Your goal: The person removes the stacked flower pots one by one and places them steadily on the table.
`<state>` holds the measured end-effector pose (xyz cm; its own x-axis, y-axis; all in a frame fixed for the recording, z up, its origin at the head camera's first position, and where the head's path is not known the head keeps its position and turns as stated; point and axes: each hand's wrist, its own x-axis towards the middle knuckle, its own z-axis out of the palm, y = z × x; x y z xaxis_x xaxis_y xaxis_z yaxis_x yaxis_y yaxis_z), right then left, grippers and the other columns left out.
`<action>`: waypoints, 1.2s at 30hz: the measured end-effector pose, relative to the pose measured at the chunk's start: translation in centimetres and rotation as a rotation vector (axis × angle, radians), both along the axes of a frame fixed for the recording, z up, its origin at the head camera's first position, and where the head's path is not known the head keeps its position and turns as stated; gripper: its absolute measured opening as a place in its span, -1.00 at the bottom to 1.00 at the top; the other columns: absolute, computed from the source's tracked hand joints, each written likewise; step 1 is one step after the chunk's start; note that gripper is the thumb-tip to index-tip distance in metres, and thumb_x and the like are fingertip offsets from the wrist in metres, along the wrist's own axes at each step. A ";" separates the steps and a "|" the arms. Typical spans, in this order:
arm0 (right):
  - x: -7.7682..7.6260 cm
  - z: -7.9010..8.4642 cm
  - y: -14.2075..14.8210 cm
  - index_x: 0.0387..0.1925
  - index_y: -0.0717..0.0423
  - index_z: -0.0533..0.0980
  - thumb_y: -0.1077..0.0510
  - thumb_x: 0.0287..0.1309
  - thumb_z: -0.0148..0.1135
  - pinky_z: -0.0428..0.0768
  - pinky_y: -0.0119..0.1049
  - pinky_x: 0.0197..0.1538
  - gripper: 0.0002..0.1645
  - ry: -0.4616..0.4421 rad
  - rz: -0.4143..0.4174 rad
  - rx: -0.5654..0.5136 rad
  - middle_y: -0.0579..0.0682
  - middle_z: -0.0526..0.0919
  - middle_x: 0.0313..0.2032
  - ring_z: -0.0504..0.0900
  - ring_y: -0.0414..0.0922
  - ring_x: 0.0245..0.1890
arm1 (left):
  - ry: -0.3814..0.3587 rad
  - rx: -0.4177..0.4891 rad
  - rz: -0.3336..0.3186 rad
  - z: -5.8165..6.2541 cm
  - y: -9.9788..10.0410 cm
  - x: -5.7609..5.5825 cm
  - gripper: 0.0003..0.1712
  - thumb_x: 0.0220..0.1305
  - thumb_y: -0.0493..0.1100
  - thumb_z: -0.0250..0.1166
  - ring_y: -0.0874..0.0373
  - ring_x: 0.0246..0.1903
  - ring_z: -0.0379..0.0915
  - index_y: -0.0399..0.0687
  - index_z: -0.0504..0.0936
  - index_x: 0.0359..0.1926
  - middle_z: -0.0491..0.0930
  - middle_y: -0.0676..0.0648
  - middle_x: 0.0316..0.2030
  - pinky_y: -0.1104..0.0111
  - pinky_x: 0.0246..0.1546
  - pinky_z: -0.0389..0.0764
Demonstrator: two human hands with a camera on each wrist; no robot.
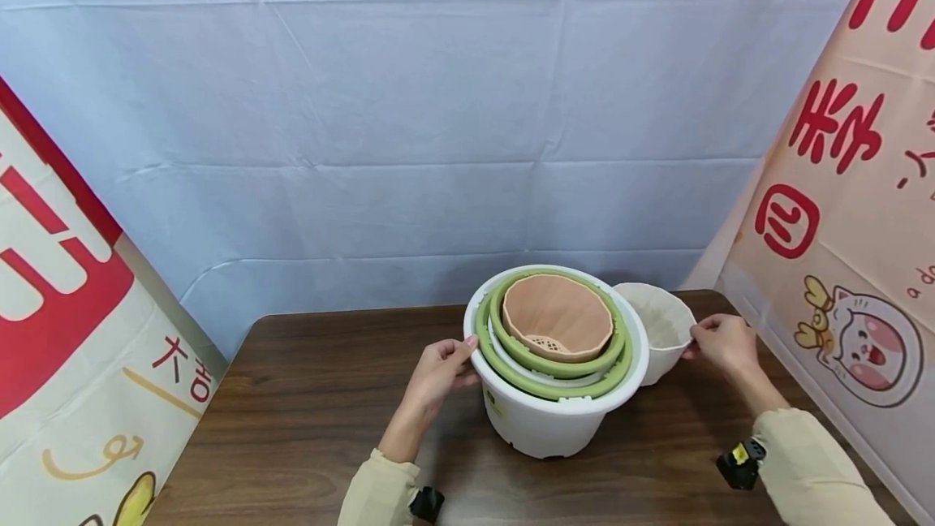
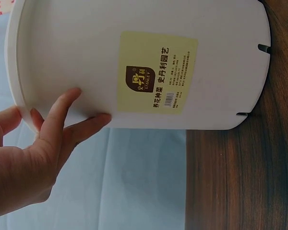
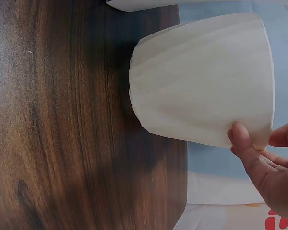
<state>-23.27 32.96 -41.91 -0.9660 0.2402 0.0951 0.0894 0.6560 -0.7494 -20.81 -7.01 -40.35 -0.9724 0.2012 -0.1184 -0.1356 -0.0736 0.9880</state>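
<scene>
A large white flower pot (image 1: 544,426) stands on the table with green-rimmed pots (image 1: 478,323) and a terracotta-coloured pot (image 1: 558,311) nested inside it. My left hand (image 1: 438,376) pinches its rim at the left, thumb on top and fingers against the outer wall. In the left wrist view, a yellow label (image 2: 156,72) shows on that wall. Just right of the big pot is a cream fluted pot (image 1: 661,319), partly hidden behind it. My right hand (image 1: 726,341) pinches the cream pot's rim at its right side, as the right wrist view also shows.
The dark wooden table (image 1: 329,396) reaches to a pale blue cloth backdrop (image 1: 365,104). Printed banners hang at the left (image 1: 66,331) and the right (image 1: 847,250), the right one close beside the table's edge.
</scene>
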 end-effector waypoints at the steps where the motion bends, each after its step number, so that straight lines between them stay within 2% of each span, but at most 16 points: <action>1: 0.0 0.0 -0.1 -0.37 0.57 0.44 0.32 0.12 -0.06 0.41 -0.58 -0.62 -0.72 0.004 -0.004 0.014 0.03 0.58 -0.76 0.58 -0.20 -0.74 | -0.001 -0.001 0.002 0.0 0.0 0.0 -0.60 0.30 -0.02 0.13 0.20 -0.35 0.55 -0.37 0.52 -0.23 0.54 -0.10 -0.35 0.31 -0.25 0.61; 10: -0.2 -0.2 -0.4 -0.39 0.55 0.45 0.28 0.09 -0.04 0.37 -0.62 -0.59 -0.70 -0.006 -0.011 0.019 0.00 0.57 -0.77 0.62 -0.10 -0.69 | -0.002 -0.001 0.001 -0.1 0.0 -0.1 -0.59 0.28 -0.03 0.14 0.20 -0.36 0.55 -0.39 0.52 -0.23 0.54 -0.11 -0.36 0.23 -0.20 0.60; 18: -0.5 -0.5 -0.5 -0.39 0.53 0.47 0.27 0.11 -0.04 0.27 -0.70 -0.52 -0.70 -0.019 -0.018 0.020 0.03 0.59 -0.76 0.61 -0.17 -0.72 | 0.001 -0.010 0.006 -0.2 0.0 -0.1 -0.58 0.28 -0.03 0.14 0.21 -0.37 0.55 -0.40 0.52 -0.22 0.54 -0.10 -0.37 0.27 -0.23 0.61; 24: -0.9 -0.7 -0.7 -0.33 0.56 0.44 0.28 0.14 -0.05 0.43 -0.61 -0.56 -0.69 -0.042 -0.011 -0.052 0.13 0.61 -0.68 0.61 -0.20 -0.71 | 0.002 -0.009 0.007 -0.2 0.0 -0.1 -0.59 0.28 -0.03 0.14 0.21 -0.37 0.55 -0.40 0.52 -0.22 0.54 -0.11 -0.37 0.28 -0.24 0.61; 30: -1.6 -0.7 -0.7 -0.26 0.61 0.40 0.29 0.16 -0.05 0.55 -0.47 -0.57 -0.67 -0.071 -0.014 -0.146 0.15 0.61 -0.67 0.64 -0.11 -0.66 | -0.001 -0.006 0.008 -0.2 0.1 -0.1 -0.59 0.28 -0.03 0.15 0.21 -0.37 0.55 -0.39 0.51 -0.23 0.54 -0.10 -0.37 0.23 -0.20 0.60; 33: -1.9 -0.7 -0.7 -0.27 0.60 0.41 0.29 0.14 -0.03 0.57 -0.44 -0.58 -0.68 -0.072 -0.020 -0.148 0.12 0.61 -0.69 0.63 -0.13 -0.68 | -0.002 -0.003 0.008 -0.2 0.1 -0.1 -0.58 0.28 -0.02 0.15 0.20 -0.37 0.55 -0.39 0.51 -0.23 0.54 -0.11 -0.36 0.20 -0.18 0.59; 36: -2.2 -0.6 -0.7 -0.31 0.58 0.44 0.28 0.12 0.00 0.53 -0.50 -0.56 -0.69 -0.068 -0.031 -0.088 0.04 0.59 -0.73 0.59 -0.21 -0.73 | -0.002 -0.004 0.009 -0.2 0.1 -0.1 -0.58 0.28 -0.02 0.15 0.20 -0.37 0.55 -0.40 0.51 -0.22 0.54 -0.11 -0.36 0.22 -0.20 0.60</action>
